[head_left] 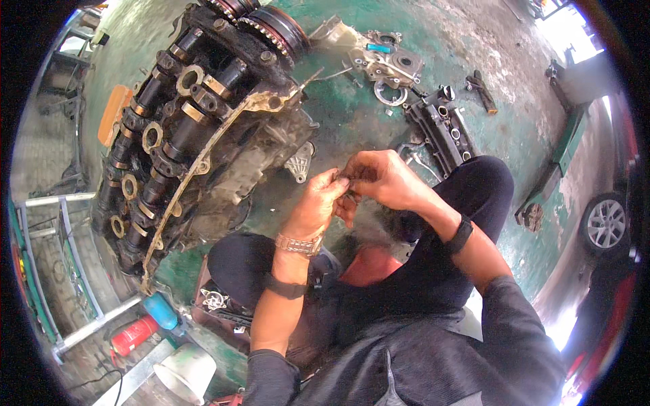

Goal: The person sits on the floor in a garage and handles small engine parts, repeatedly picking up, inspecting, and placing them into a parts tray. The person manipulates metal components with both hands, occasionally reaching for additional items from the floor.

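My left hand [319, 199] and my right hand [369, 177] meet above my lap, fingers pinched together around something small and dark, too hidden to name. A large engine [196, 135] with exposed camshafts and sprockets stands to their left. A grey metal bracket [298, 162] lies on the floor just beyond my left hand. A black valve cover [440, 132] rests on the floor past my right hand, with a cast aluminum housing [399, 61] farther back.
A dark metal tool [481, 91] lies at right, near a green lift arm [558, 155] and a car wheel [604, 223]. At lower left are a red extinguisher [133, 335], a blue cylinder [160, 311], a white bucket [183, 372] and a metal frame [57, 264].
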`<state>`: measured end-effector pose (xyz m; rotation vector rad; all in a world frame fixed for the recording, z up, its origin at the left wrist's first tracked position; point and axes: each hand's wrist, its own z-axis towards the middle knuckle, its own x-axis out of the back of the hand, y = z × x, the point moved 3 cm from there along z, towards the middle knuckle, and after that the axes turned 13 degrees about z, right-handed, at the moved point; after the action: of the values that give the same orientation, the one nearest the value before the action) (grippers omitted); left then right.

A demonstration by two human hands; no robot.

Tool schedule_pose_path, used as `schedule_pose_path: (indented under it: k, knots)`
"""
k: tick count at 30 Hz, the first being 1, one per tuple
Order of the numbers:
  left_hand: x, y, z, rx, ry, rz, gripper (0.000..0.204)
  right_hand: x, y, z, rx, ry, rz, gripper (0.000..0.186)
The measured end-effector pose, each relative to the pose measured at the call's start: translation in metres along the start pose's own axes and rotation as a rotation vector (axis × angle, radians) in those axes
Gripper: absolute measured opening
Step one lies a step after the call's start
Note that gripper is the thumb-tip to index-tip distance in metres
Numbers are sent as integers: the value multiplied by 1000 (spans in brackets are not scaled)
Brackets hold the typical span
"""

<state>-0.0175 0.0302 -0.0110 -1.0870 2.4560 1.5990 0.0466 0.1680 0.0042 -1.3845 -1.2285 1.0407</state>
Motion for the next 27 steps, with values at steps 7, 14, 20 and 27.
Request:
schedule_pose_path:
  k: [7, 14, 20, 27]
  knots:
    - [-3, 8, -4, 110, 89, -83, 13, 4, -11, 1, 160, 26, -186, 13]
    - [24, 12, 0, -34, 112, -440, 23, 26, 3, 7, -92, 270, 112, 18]
    - [58, 23, -12, -142, -43, -780, 28, 28, 0, 6, -39, 284, 306, 20]
    - [75, 42, -32, -267, 31, -1034, 27, 28, -4, 6, -51, 306, 356, 22]
